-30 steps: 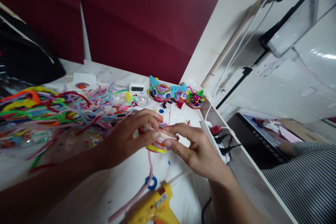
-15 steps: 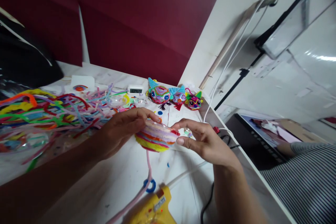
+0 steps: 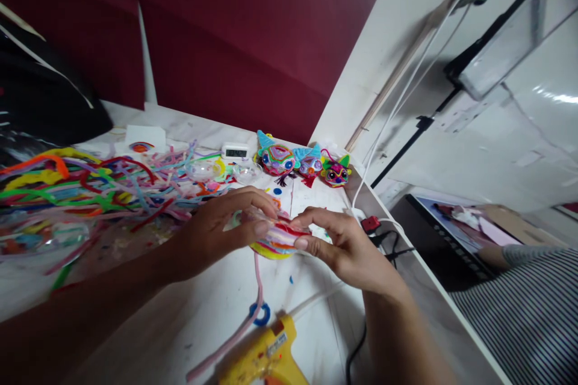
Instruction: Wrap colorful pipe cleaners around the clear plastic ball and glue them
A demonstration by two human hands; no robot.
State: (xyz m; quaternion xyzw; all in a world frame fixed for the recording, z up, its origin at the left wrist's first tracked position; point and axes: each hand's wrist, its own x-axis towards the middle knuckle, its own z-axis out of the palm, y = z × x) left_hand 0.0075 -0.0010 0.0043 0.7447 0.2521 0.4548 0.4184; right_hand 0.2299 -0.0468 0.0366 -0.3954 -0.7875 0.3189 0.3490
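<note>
Between my two hands is a rounded craft piece (image 3: 275,246) with a clear shell, striped in yellow, orange, blue, pink and red pipe cleaners. My left hand (image 3: 230,222) grips its left side, thumb on the near face and fingers over the top. On the right side, my right hand (image 3: 336,243) pinches the edge between thumb and fingers. A pink pipe cleaner (image 3: 258,286) runs on the table below it, across a blue pipe-cleaner ring (image 3: 266,314). Nearest me lies a yellow hot glue gun (image 3: 262,355). The piece's underside is hidden.
A heap of coloured pipe cleaners (image 3: 103,186) covers the left of the table. At the back stand a small digital clock (image 3: 235,151) and finished animal heads (image 3: 277,159). A red plug (image 3: 370,224) and cables lie by the right rim. A person's striped sleeve (image 3: 528,307) is at right.
My left hand has shifted right along the piece, its thumb now over the near face. The piece has been turned, so its red upper strip shows more. The view has moved slightly.
</note>
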